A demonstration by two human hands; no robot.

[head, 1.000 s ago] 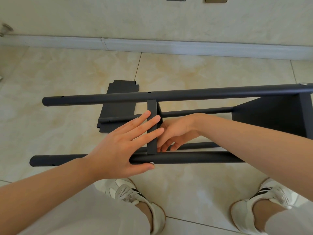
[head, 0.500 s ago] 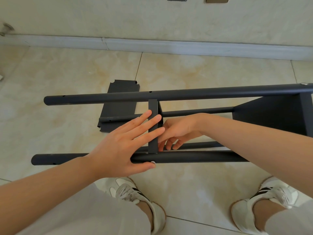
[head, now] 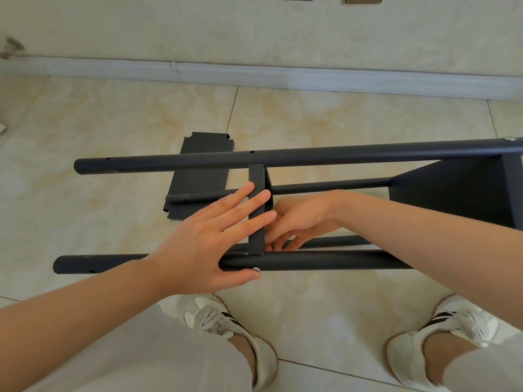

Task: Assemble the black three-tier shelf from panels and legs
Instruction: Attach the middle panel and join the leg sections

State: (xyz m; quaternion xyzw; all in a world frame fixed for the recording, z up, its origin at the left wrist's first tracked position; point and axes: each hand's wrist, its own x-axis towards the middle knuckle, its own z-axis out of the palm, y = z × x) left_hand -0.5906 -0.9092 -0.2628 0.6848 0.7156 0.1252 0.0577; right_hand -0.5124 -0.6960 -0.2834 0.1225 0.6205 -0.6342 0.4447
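Black shelf [head: 339,155] laid sideways.
Middle panel [head: 256,176] is pressed by straight left fingers [head: 249,203]; the right fingers' [head: 278,219] hold behind it cannot be told.

Shelf frame [head: 311,155], loose panel [head: 198,179] on floor [head: 113,123]

Frame on its side on floor [head: 113,123]: far leg [head: 283,158] behind, near leg [head: 325,260] in front, middle panel [head: 256,239] between them, end panel [head: 452,193] at right. Loose panel [head: 201,176] flat behind-left, partly beneath far leg. Left hand [head: 203,239] across near leg and middle panel; right hand [head: 300,219] just right of that panel.
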